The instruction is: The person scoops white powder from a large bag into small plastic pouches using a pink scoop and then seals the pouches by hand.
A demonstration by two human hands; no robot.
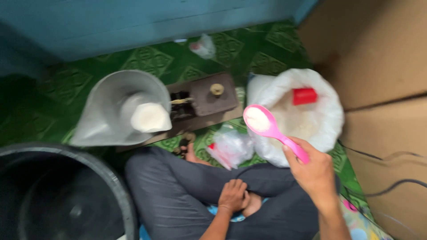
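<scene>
My right hand (pixel 313 171) grips the handle of a pink plastic spoon (pixel 267 124) whose bowl carries a heap of white grains. The spoon hovers at the left edge of a large white sack (pixel 327 115) open at the top, with white grains and a red cup (pixel 304 95) inside. My left hand (pixel 233 195) rests loosely curled on my crossed legs in dark grey trousers and holds nothing. To the left, a metal scale pan (pixel 111 106) holds a small clear bag (pixel 149 116) filled with white grains.
The pan sits on a brown balance scale (pixel 209 95) on a green patterned floor mat. A crumpled pile of clear plastic bags (pixel 231 149) lies by my knee. A big dark bucket (pixel 62 195) stands at the lower left. Cardboard fills the right side; a blue wall runs along the back.
</scene>
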